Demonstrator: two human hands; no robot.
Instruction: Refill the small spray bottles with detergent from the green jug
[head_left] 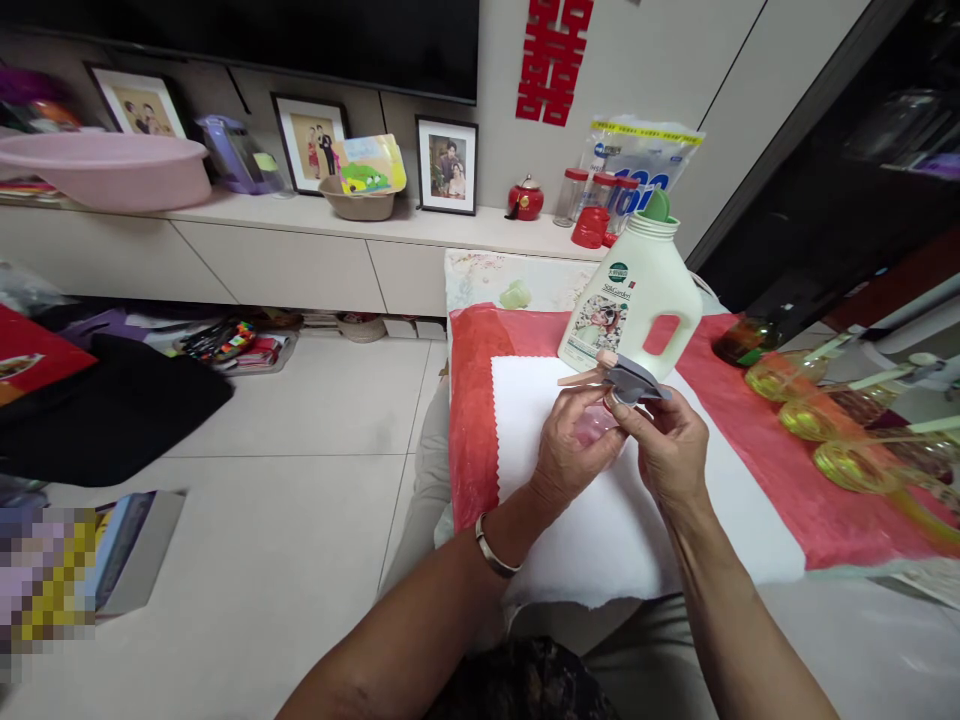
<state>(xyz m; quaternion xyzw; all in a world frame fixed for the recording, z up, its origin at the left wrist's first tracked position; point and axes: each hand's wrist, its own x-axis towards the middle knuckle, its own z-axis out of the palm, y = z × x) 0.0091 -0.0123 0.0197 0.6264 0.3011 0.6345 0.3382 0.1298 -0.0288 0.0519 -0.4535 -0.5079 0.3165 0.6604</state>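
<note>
A small spray bottle with a clear pink body (594, 424) and a grey spray head (634, 381) is held above the white cloth (600, 545). My left hand (564, 450) is closed round the pink body. At the spray head, my right hand (673, 440) grips with thumb and fingers. Part of the bottle is hidden by my fingers. Just behind my hands stands a pale green detergent jug (630, 280) with an open neck. A light green cap-like piece (515, 294) lies on the table's far left corner.
A red cover (472, 400) lies under the white cloth. Several glass containers of yellow liquid (847, 460) line the table's right side, near a dark bottle (742, 342). Behind, the cabinet (300, 250) carries a pink basin (112, 175), frames, jars and a red pot (526, 200).
</note>
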